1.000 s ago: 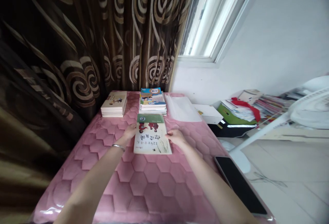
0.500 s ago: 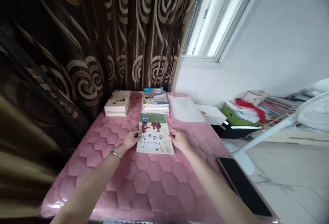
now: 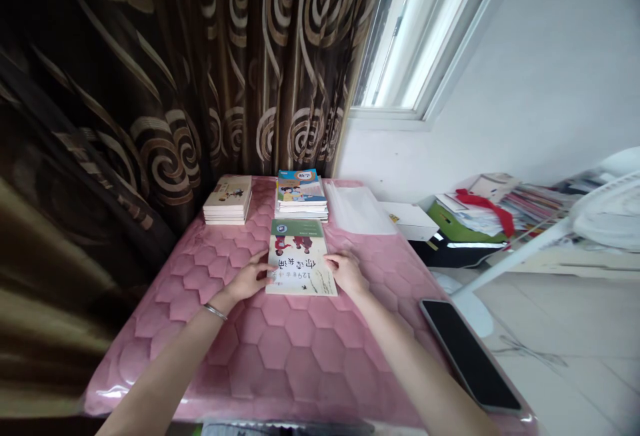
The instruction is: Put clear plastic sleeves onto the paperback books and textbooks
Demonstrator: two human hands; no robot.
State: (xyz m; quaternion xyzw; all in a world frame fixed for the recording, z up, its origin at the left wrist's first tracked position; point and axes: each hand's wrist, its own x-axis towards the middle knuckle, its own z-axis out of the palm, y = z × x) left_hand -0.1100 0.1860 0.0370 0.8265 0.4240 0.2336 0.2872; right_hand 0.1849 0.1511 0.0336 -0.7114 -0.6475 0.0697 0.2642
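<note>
A book (image 3: pixel 299 264) with a green band across its far edge and a cream cover lies flat on the pink table, its title upside down to me. My left hand (image 3: pixel 250 279), with a silver bracelet at the wrist, holds the book's left edge near the lower corner, fingertips resting on the cover. On the opposite side my right hand (image 3: pixel 347 273) pinches the right edge, thumb and forefinger together. Just beyond the book stands a stack of books (image 3: pixel 301 191) with a blue one on top. To its left is a neat stack of cream books (image 3: pixel 228 201).
A clear plastic sheet or bag (image 3: pixel 361 209) lies at the table's far right. A black-screened phone or tablet (image 3: pixel 470 355) rests along the right edge. Beyond are a white box (image 3: pixel 411 221), a white fan (image 3: pixel 607 206) and piled papers. Patterned curtains (image 3: pixel 240 56) hang at the left and back.
My left hand has slid down along the book's left edge toward its near corner, with the fingers more spread. My right hand stays at the right edge. The book has barely moved.
</note>
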